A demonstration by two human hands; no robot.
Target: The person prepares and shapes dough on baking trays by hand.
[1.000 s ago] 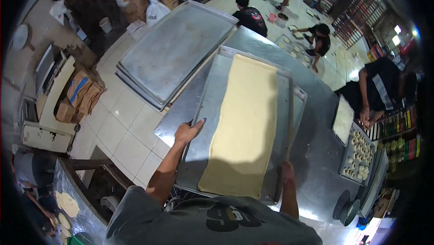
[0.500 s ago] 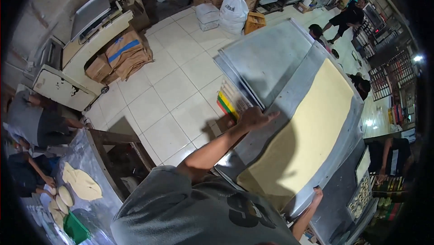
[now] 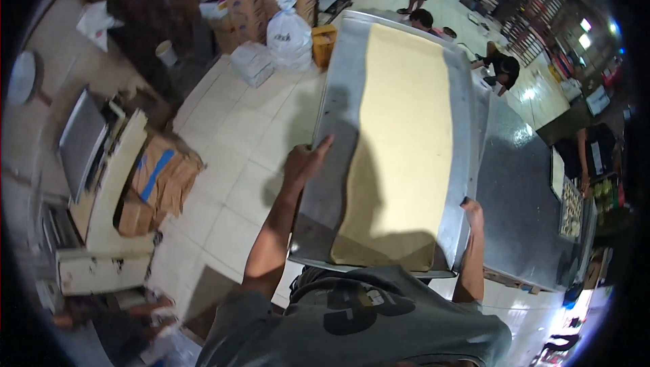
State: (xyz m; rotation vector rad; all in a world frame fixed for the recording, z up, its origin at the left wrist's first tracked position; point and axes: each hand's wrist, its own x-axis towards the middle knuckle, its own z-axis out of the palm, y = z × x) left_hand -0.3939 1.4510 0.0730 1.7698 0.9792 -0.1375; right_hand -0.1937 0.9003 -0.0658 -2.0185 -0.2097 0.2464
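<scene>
A large metal baking tray (image 3: 318,204) is held out in front of my body. Along its length lies a wide, flat sheet of pale yellow dough (image 3: 409,130), with a shadow over its left part. My left hand (image 3: 306,164) grips the tray's left rim, thumb on top and the other fingers hidden beneath. On the opposite rim, near my body, my right hand (image 3: 474,214) is closed with its thumb over the edge. Neither hand touches the dough.
A dark worktable (image 3: 518,198) stands on the right, bearing a tray of small dough pieces (image 3: 571,211). Cartons (image 3: 244,5), a white sack (image 3: 290,38) and a yellow crate (image 3: 323,45) stand beyond the tiled floor. A pale machine (image 3: 108,211) is at left. Co-workers are far right and lower left.
The tray has come up off the stacked trays and swung round to point away from me, both hands still on it. My view has turned right, so the left worktable has mostly left the picture.
</scene>
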